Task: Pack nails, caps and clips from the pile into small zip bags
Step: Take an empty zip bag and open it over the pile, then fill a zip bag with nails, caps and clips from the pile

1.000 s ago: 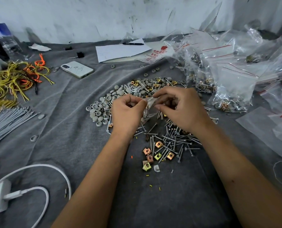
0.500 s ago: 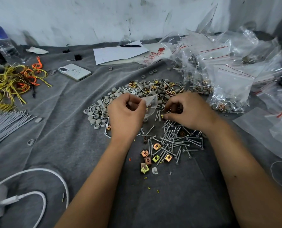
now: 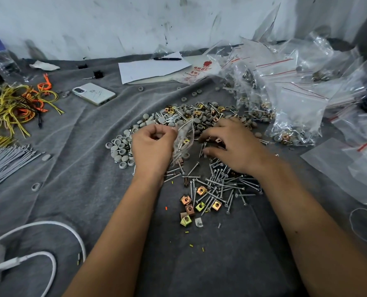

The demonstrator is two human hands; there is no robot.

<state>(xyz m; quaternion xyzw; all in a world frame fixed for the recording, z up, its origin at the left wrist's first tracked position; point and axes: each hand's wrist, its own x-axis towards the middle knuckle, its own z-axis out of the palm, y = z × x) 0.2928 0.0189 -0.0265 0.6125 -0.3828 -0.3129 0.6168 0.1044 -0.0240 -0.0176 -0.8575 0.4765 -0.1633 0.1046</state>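
We are filling one small zip bag [image 3: 183, 140] at the centre of the frame, and by our judgement the step in hand is the gathering of the next pieces for it. Our left hand [image 3: 152, 144] is pinching the bag at its top edge, fingers curled, and is holding it upright just above the cloth; a few nails and a yellowish clip are showing through the clear plastic. Our right hand [image 3: 231, 144] is reaching down into the pile [image 3: 199, 116] just right of the bag, palm down, fingers bent and spread over loose nails [image 3: 223, 185] and clips [image 3: 200, 190]. Whether it is already gripping anything we cannot tell, since the fingertips are hidden among the parts. The two hands are sitting close but apart, the bag between them. The grey caps [image 3: 122, 146] are lying left of the left hand. The next move is probably calling for a clean pinch, then a lift across to the bag's mouth, which the left hand must be keeping open. Filled bags [image 3: 296, 112] are heaping up at the upper right.
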